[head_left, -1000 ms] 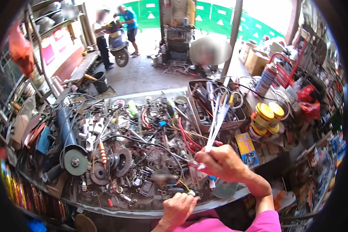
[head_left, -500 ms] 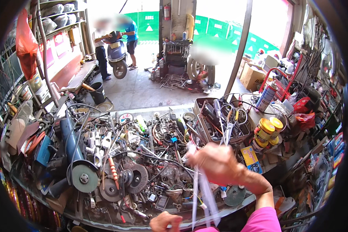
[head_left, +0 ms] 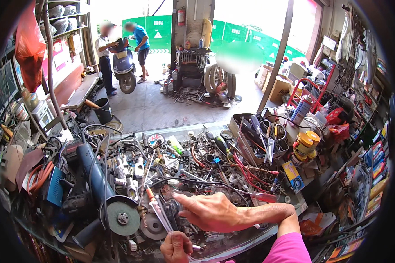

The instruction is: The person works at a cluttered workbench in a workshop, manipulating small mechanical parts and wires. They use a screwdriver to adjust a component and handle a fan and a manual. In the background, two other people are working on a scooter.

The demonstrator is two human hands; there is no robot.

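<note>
Low in the middle, my left hand is closed round translucent plastic strips. They slant up and left from it, passing in front of an orange handle on the bench. My right hand is above and right of the left one, its index finger stretched out to the left and its thumb apart below. I see nothing in its grip; its other fingers are partly hidden. Beneath both hands lies a workbench heaped with small metal parts. An angle grinder with a green disc rests left of the hands.
A metal toolbox with pliers and scissors stands at the bench's far right, near yellow cans and a yellow-blue box. Black cables cross the parts. Beyond the bench, two people stand by a scooter.
My right hand has come down and left, away from the toolbox, and the strips no longer hang from it. My left hand has risen and grips them. The view has shifted slightly.
</note>
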